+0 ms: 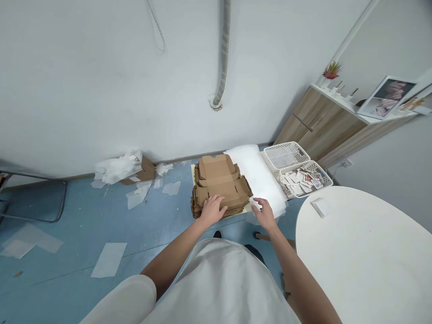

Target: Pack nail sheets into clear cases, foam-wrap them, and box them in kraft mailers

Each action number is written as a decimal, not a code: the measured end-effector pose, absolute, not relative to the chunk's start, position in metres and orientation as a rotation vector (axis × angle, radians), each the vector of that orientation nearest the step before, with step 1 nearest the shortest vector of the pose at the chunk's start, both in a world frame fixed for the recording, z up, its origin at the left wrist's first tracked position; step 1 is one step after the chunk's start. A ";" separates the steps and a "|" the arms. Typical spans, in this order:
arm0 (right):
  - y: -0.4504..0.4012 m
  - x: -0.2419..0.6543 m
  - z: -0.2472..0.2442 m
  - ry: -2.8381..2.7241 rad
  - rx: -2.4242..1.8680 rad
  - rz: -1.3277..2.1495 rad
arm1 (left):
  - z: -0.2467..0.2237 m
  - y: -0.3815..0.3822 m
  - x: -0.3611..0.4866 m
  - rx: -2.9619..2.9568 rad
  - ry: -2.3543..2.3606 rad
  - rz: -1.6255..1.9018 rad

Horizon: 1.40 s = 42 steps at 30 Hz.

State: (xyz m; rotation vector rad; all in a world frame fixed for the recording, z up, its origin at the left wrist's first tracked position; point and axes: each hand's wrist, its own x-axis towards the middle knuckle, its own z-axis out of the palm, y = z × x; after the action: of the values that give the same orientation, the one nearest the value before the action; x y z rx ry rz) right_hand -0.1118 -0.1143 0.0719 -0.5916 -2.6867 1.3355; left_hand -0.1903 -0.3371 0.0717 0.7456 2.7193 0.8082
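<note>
A stack of flattened brown cardboard boxes [221, 186] lies low in front of me. My left hand [211, 210] rests on the near edge of the stack, fingers stretched out and thumb apart. To its right, my right hand [265, 214] hovers between the boxes and a pile of thin white foam sheets [249, 164]. Its thumb and fingers curve with a gap between them, and I see nothing gripped there. Whether its fingertips touch the sheets is unclear.
Two white baskets [286, 155] stand right of the foam, the nearer holding printed cards [302, 181]. A round white table [364, 252] is close on my right. Loose white sheets [109, 259] and a crumpled heap by a carton [146, 169] lie on the blue floor.
</note>
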 end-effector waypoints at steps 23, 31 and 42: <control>-0.145 -0.156 0.103 -2.637 -0.463 1.190 | 0.083 -0.341 -0.206 0.911 2.639 0.464; -0.189 -0.130 0.087 -3.020 0.092 1.084 | 0.083 -0.347 -0.212 0.951 2.693 0.527; -0.159 -0.129 0.106 -2.017 -0.758 2.065 | 0.101 -0.372 -0.205 1.074 2.779 0.825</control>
State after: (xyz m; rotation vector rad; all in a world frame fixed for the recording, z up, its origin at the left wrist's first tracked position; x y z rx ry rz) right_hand -0.1291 -0.1591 0.1061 -0.7577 -2.0174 2.0654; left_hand -0.2051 -0.3716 0.1013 1.0738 2.7788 0.8248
